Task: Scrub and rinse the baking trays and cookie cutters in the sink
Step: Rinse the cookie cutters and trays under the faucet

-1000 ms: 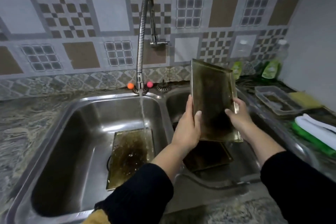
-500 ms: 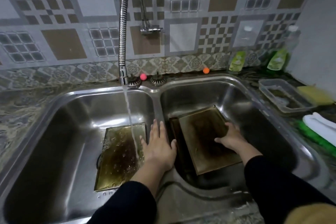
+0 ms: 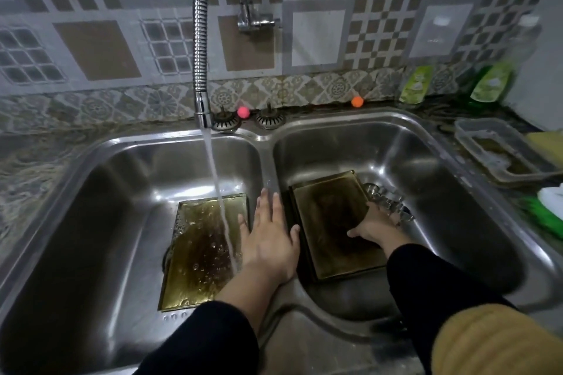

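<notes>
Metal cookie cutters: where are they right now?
Head view: the metal cookie cutters lie in the right sink basin, just right of the stacked dark baking trays, at the right hand.

Browned tray lying flat under running water, left basin; two trays stacked right, cutters apparently beside them

Left hand bare, no ring or watch visible; right hand bare likewise; black long sleeves on both forearms, pushed back from the wrists; mustard-yellow ribbed knit at 5 o'clock, over the right arm's black sleeve.
</notes>
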